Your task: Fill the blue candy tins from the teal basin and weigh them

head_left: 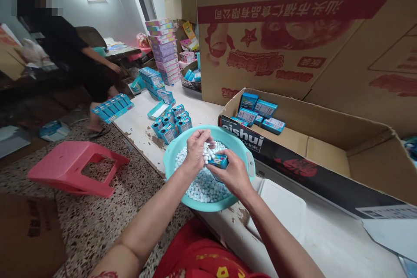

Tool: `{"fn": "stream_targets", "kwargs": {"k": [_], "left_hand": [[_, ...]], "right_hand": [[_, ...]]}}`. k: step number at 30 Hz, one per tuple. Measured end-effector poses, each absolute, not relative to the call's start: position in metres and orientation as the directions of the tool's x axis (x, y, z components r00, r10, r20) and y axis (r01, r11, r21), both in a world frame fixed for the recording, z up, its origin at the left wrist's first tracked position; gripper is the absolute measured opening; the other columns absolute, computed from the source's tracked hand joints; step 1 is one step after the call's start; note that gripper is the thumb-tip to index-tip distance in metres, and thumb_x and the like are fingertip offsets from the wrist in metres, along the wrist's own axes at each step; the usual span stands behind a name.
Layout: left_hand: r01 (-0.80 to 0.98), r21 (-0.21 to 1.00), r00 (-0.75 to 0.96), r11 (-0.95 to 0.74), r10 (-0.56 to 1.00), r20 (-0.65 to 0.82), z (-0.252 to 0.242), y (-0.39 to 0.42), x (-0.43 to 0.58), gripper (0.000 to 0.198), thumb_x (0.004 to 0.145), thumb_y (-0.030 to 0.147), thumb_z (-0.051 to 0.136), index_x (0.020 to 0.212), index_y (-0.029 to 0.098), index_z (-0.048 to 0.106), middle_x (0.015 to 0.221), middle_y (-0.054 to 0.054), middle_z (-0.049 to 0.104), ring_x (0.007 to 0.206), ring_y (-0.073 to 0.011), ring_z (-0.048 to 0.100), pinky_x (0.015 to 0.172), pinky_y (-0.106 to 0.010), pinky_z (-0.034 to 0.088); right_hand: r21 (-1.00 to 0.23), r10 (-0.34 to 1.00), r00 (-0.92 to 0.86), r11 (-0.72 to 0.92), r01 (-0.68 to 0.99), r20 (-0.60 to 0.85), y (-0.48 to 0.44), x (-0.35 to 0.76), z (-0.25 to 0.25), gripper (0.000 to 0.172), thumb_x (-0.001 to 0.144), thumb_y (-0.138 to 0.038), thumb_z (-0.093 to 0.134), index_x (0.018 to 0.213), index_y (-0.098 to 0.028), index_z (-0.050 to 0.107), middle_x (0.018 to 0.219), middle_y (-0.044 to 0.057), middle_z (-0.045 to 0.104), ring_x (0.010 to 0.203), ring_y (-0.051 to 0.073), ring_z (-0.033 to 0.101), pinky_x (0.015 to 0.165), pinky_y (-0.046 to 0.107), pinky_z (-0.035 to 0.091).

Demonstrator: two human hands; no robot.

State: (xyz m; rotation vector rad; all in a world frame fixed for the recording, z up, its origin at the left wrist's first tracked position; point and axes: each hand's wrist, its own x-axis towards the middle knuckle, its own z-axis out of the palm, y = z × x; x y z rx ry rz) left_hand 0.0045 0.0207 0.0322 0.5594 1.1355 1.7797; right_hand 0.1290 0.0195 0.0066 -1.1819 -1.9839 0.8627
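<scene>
A teal plastic basin (pixel 172 156) sits on the white table, filled with small white and pale blue candies (pixel 203 184). Over it, my right hand (pixel 233 173) grips a small blue candy box (pixel 218 160). My left hand (pixel 197 147) is cupped around a handful of candies, pressed against the box's open end. Several small blue boxes (pixel 171 124) stand upright on the table just beyond the basin. An open cardboard carton (pixel 325 139) to the right holds a few more blue boxes (pixel 260 113) in its far corner.
A white lid (pixel 280 208) lies right of the basin. Large printed cartons (pixel 293 30) tower behind. Stacks of blue boxes (pixel 153 80) and pastel boxes (pixel 163 47) fill the far table. A pink stool (pixel 74 167) lies tipped on the floor. Another person (pixel 71 52) bends at the left.
</scene>
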Motion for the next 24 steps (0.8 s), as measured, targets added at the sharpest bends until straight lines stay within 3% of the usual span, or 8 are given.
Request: {"fn": "stream_targets", "kwargs": {"k": [4, 18, 24], "left_hand": [[-0.474, 0.874, -0.464, -0.109, 0.874, -0.143, 0.0318, 0.0221, 0.0044, 0.04, 0.057, 0.042, 0.079, 0.073, 0.015, 0.054, 0.065, 0.002, 0.057, 0.052, -0.0093, 0.054, 0.047, -0.02, 0.045], [-0.382, 0.906, -0.417, -0.184, 0.909, 0.009, 0.0312, 0.0202, 0.0093, 0.031, 0.071, 0.042, 0.071, 0.071, 0.016, 0.055, 0.062, 0.002, 0.055, 0.054, -0.0108, 0.053, 0.053, -0.023, 0.047], [-0.355, 0.917, -0.436, -0.18, 0.9, 0.008, 0.0303, 0.0196, 0.0134, 0.028, 0.072, 0.039, 0.07, 0.072, 0.016, 0.055, 0.065, 0.002, 0.056, 0.051, -0.0089, 0.053, 0.05, -0.02, 0.044]], "right_hand": [[-0.829, 0.921, -0.343, 0.333, 0.449, 0.184, 0.0203, 0.131, 0.0048, 0.031, 0.065, -0.039, 0.071, 0.089, -0.022, 0.062, 0.092, 0.004, 0.068, 0.083, 0.024, 0.062, 0.073, 0.033, 0.045], [-0.898, 0.924, -0.341, 0.292, 0.329, 0.175, 0.0204, 0.1302, -0.0001, 0.029, 0.066, -0.031, 0.073, 0.091, -0.021, 0.063, 0.093, 0.003, 0.067, 0.088, 0.024, 0.062, 0.079, 0.034, 0.045], [-0.911, 0.931, -0.318, 0.278, 0.304, 0.178, 0.0208, 0.1333, -0.0002, 0.028, 0.065, -0.031, 0.074, 0.09, -0.021, 0.064, 0.09, 0.003, 0.067, 0.085, 0.023, 0.062, 0.077, 0.034, 0.046]]}}
